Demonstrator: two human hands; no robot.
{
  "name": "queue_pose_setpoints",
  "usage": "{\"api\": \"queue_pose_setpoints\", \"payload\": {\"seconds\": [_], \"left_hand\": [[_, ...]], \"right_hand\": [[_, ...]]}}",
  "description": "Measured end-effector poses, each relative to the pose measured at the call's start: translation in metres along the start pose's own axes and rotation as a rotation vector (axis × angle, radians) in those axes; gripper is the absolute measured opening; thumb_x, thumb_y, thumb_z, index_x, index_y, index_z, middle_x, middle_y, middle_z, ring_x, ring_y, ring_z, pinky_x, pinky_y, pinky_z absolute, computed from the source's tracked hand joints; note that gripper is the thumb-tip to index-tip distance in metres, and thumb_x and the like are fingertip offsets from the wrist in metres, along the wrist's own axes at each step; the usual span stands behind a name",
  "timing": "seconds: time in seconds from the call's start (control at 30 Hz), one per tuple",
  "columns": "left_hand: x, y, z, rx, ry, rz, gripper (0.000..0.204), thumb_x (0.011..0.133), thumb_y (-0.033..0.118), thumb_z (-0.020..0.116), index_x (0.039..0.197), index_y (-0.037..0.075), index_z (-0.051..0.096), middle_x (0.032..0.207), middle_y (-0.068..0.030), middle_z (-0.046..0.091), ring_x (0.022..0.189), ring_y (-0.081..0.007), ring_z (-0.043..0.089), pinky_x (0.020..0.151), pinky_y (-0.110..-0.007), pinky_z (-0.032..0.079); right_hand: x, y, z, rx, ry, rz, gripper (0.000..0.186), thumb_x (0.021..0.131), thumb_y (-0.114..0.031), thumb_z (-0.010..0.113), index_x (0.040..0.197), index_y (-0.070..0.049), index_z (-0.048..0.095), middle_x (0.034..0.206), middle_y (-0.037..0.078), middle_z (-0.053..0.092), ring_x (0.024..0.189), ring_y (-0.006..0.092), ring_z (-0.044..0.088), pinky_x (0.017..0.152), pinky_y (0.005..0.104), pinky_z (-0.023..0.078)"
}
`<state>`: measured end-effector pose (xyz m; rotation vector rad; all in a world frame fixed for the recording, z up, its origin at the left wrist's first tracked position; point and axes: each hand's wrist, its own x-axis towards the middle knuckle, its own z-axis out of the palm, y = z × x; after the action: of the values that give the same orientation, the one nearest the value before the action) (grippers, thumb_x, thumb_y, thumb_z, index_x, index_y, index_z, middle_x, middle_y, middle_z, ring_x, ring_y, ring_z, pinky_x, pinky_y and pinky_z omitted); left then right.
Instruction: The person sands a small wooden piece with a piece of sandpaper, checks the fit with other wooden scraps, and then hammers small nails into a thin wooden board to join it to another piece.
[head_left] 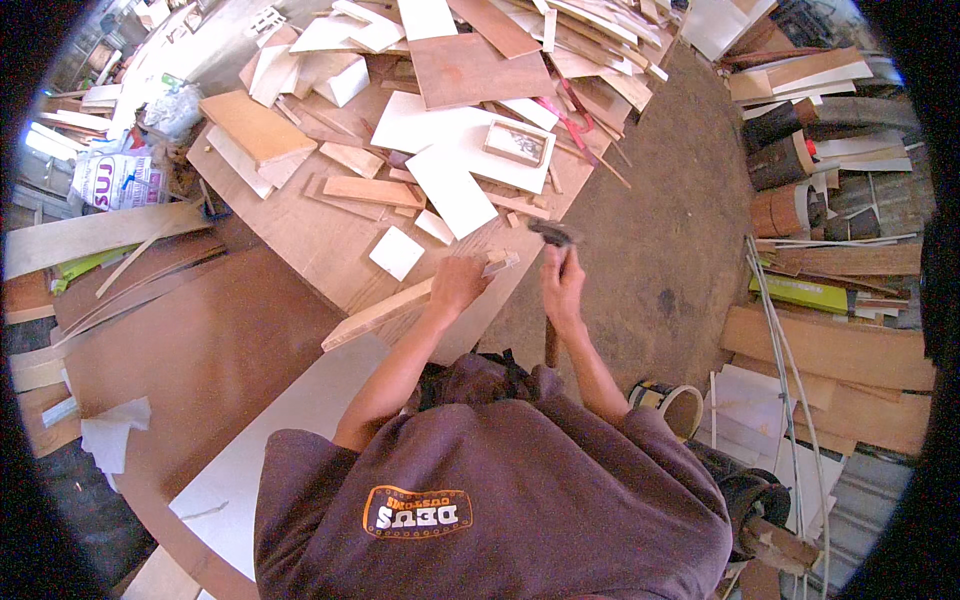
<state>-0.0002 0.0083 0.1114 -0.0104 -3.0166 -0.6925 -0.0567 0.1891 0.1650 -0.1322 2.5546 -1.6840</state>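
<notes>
My left hand is closed around a pale wooden strip that lies aslant over the near edge of the workbench. At the strip's far right end, just past my fingers, sits a small light-coloured piece; its kind is too small to make out. My right hand grips a hammer, its dark head up beside that end and its handle running down toward my body. The hammer head is apart from the strip. My left fingertips are partly hidden.
White offcuts, a yellowish wooden block and a brown board crowd the bench. A red strap-like thing lies near its right edge. Brown sheets stand at left. A bucket and stacked planks are at right.
</notes>
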Motion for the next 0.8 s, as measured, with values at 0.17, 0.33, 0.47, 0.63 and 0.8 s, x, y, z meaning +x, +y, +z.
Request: {"api": "queue_pose_setpoints", "payload": {"seconds": [0.17,0.33,0.47,0.63,0.8], "left_hand": [[0.002,0.001,-0.009,0.037,-0.023,-0.046,0.025,0.083,0.028,0.068,0.086,0.003,0.069,0.072,-0.0171,0.067,0.071,-0.0337,0.068,0.066,-0.045,0.054],[0.014,0.007,-0.026,0.083,-0.069,-0.033,0.03,0.083,0.032,0.068,0.08,0.003,0.069,0.071,-0.0174,0.067,0.072,-0.034,0.068,0.064,-0.046,0.054],[0.018,-0.027,-0.001,0.057,-0.089,-0.054,0.041,0.085,0.043,0.065,0.077,0.003,0.07,0.069,-0.0182,0.066,0.069,-0.0351,0.068,0.061,-0.047,0.053],[0.022,-0.03,0.001,0.095,-0.065,-0.026,0.048,0.086,0.049,0.062,0.074,0.003,0.07,0.068,-0.0186,0.066,0.066,-0.035,0.067,0.06,-0.047,0.053],[0.021,-0.027,0.002,0.018,0.011,0.011,0.053,0.087,0.054,0.059,0.073,0.003,0.069,0.067,-0.018,0.066,0.066,-0.0328,0.068,0.06,-0.045,0.054]], "right_hand": [[-0.012,0.027,0.013,-0.285,-0.223,0.003,0.041,0.1,-0.036,0.051,0.099,0.005,0.052,0.071,0.023,0.054,0.058,0.0248,0.047,0.059,0.0404,0.043],[-0.02,0.05,0.013,-0.252,0.06,-0.133,0.038,0.099,-0.033,0.051,0.104,0.004,0.051,0.068,0.024,0.054,0.057,0.0308,0.055,0.055,0.0427,0.042],[-0.022,0.042,0.006,-0.286,-0.116,-0.092,0.037,0.099,-0.033,0.052,0.104,0.003,0.052,0.066,0.022,0.053,0.055,0.0297,0.054,0.054,0.0419,0.041],[-0.038,0.038,0.0,-0.221,0.053,-0.227,0.039,0.099,-0.035,0.052,0.101,0.004,0.052,0.064,0.022,0.052,0.055,0.0384,0.05,0.055,0.0422,0.042],[-0.038,0.069,0.016,-0.285,-0.019,-0.179,0.039,0.098,-0.039,0.053,0.104,0.0,0.055,0.071,0.023,0.06,0.067,0.0425,0.06,0.059,0.0472,0.045]]}}
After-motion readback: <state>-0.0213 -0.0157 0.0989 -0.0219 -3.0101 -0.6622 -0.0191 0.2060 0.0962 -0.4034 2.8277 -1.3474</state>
